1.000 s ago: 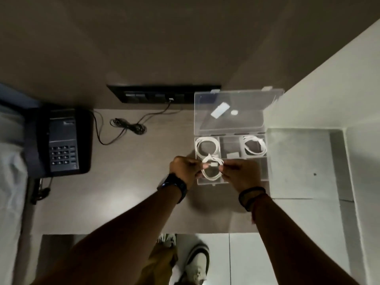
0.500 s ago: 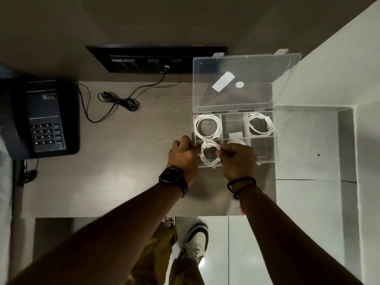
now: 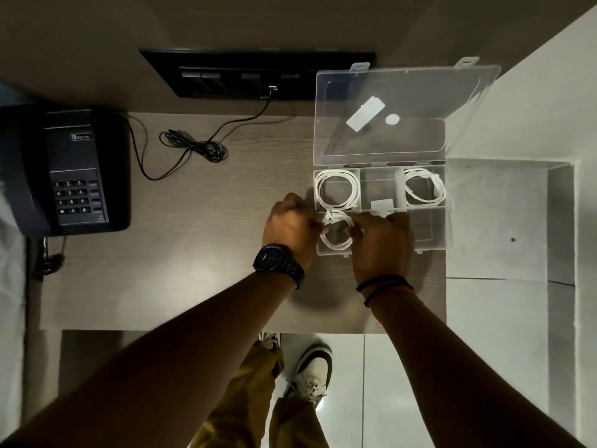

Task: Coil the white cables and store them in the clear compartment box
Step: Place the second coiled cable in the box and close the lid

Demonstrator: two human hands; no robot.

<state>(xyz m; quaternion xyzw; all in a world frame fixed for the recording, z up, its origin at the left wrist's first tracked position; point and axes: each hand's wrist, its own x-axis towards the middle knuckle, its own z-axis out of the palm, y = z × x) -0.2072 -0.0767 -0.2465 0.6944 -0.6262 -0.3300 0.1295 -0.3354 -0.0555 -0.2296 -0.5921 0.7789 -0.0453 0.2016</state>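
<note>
- Seen from above, a person stands at a wooden desk [image 3: 193, 279], both bare forearms reaching toward a clear compartment box [image 3: 433, 240] at the desk's right end.
- The box's lid [image 3: 387, 137] stands open at the back; two white stickers, one oblong and one round, show on it.
- Three coiled white cables are in view. One coil [image 3: 337, 189] lies in the back-left compartment; a second coil [image 3: 424, 189] lies in the back-right compartment; the middle back compartment between them holds only a small white tag.
- The third coil [image 3: 337, 232] sits at the front-left compartment, held between both hands.
- The left hand [image 3: 290, 229], with a dark watch [image 3: 274, 258] on its wrist, has its fingers curled in and pinches the coil's left side at the box's left edge.
- The right hand [image 3: 381, 244], with dark bands [image 3: 382, 284] around the wrist, covers the front middle of the box; its fingertips close on the coil's right side.
- Whether the third coil rests on the compartment floor cannot be told.
- One black desk telephone [image 3: 68, 171] sits at the desk's left end, well apart from the box.
- One thin black cord [image 3: 193, 147], bunched in a loose tangle, runs from the telephone to a black socket panel [image 3: 255, 74] on the wall.
- Below the desk edge, mustard trousers and one white shoe [image 3: 311, 370] show on a pale tiled floor.
</note>
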